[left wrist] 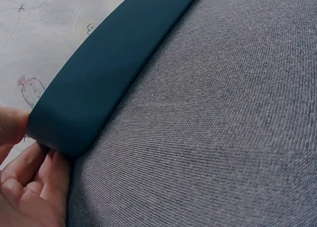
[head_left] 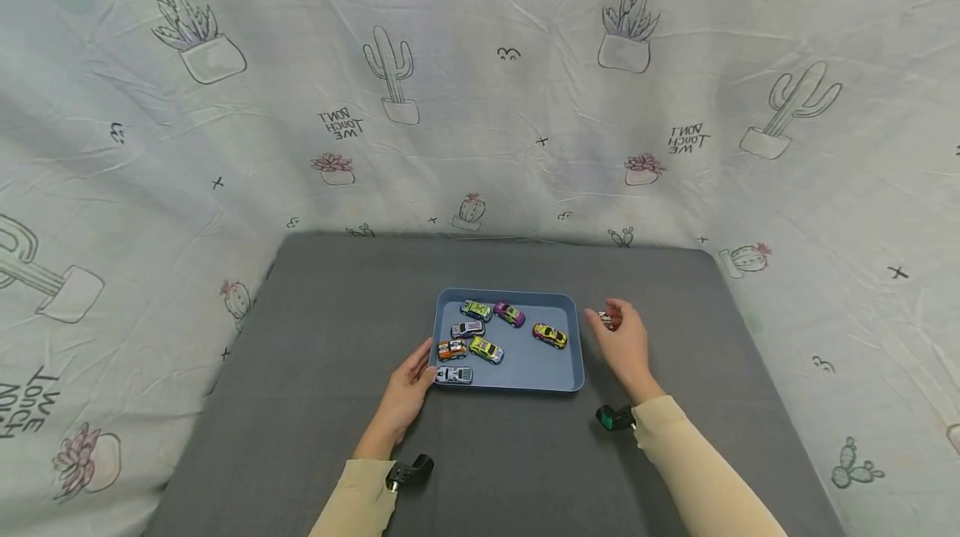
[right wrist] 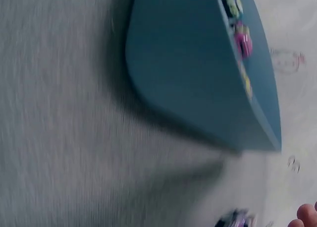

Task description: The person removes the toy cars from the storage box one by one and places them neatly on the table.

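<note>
A blue tray (head_left: 525,370) lies on the grey cloth with several small toy cars in it. My left hand (head_left: 406,391) grips the tray's left side near the front corner, thumb at the rim and fingers against the outer wall (left wrist: 99,68). To the right of the tray, my right hand (head_left: 624,349) is around a small toy car (head_left: 605,319) with its thumb and fingers spread. The hand partly hides that car. In the right wrist view, the fingertips (right wrist: 306,217) appear apart from the blurred car (right wrist: 237,219).
Green (head_left: 476,310), purple (head_left: 510,314) and orange (head_left: 452,350) cars are among those grouped at the tray's left; a yellow-and-red car (head_left: 551,335) sits at its right. A patterned curtain (head_left: 480,103) hangs behind the grey table surface (head_left: 337,295).
</note>
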A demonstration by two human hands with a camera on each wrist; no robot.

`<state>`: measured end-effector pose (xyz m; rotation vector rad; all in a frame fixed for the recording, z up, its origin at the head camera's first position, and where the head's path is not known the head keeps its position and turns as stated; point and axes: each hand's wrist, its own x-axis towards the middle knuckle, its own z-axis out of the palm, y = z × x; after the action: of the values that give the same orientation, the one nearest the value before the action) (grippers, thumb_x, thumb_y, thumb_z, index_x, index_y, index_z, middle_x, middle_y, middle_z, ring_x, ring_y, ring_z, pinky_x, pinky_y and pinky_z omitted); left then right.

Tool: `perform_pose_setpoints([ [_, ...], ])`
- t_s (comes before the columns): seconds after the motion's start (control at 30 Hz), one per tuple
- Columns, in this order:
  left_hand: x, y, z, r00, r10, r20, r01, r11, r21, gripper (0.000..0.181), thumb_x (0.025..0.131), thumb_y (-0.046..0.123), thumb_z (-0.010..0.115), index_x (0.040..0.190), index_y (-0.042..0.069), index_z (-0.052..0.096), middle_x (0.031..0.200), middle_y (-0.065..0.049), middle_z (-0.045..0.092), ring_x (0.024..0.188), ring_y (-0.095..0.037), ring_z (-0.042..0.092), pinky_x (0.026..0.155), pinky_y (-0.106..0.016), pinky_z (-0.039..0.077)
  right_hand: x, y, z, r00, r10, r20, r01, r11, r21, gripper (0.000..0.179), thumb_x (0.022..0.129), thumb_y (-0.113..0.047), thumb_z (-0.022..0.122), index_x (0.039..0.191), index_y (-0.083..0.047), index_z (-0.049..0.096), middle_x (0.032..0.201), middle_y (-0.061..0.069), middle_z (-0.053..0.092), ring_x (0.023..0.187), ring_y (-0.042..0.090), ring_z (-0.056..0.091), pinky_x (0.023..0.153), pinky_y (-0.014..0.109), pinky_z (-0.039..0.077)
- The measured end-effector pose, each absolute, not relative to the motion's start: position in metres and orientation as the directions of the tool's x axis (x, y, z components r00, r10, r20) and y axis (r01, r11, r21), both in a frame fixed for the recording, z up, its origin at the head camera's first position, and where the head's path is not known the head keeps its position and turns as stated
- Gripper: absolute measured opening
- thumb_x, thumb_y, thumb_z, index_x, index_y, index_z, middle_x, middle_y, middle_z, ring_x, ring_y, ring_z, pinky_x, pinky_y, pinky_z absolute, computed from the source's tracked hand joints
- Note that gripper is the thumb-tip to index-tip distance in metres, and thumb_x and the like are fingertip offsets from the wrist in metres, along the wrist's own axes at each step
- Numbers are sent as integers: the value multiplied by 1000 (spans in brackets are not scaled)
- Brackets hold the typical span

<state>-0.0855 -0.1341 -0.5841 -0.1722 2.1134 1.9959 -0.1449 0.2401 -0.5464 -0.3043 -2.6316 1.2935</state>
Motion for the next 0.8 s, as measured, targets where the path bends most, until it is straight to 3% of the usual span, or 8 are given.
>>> perform_pose_setpoints([
  [0.2, -85, -134, -584, -969, 67, -239, -235, 59, 970, 51, 101, 11, 52, 149, 22, 40, 151, -6, 38, 138, -21, 33, 111, -42, 31, -140, 215, -541, -983, 155, 97, 21, 619, -785, 64, 87, -48, 69, 131, -4, 52, 120, 14, 57, 110, 30, 52, 93, 49, 45],
  [0.4, -85, -133, -584, -970, 67, -232, -229, 53, 972, 51, 101, 9, 52, 149, 21, 39, 151, -7, 38, 139, -22, 33, 111, -42, 31, -140, 198, -545, -995, 64, 82, -23, 632, -775, 58, 87, -38, 73, 129, -2, 55, 121, 12, 58, 110, 28, 53, 94, 49, 45],
  [0.67, -85, -133, -582, -967, 59, -247, -242, 73, 968, 51, 101, 13, 53, 149, 23, 40, 151, -6, 38, 139, -22, 33, 111, -44, 30, -142, 183, -557, -998, 43, 55, -11, 673, -740, 57, 84, -35, 77, 126, -2, 58, 113, 10, 61, 106, 27, 51, 90, 48, 45],
  [0.8, -85, -134, -582, -969, 63, -237, -232, 77, 970, 51, 101, 13, 53, 149, 22, 39, 151, -7, 38, 139, -23, 33, 111, -43, 30, -144, 182, -567, -995, 42, 91, -36, 698, -715, 54, 81, -34, 79, 122, -3, 62, 108, 9, 64, 104, 26, 50, 91, 47, 39],
])
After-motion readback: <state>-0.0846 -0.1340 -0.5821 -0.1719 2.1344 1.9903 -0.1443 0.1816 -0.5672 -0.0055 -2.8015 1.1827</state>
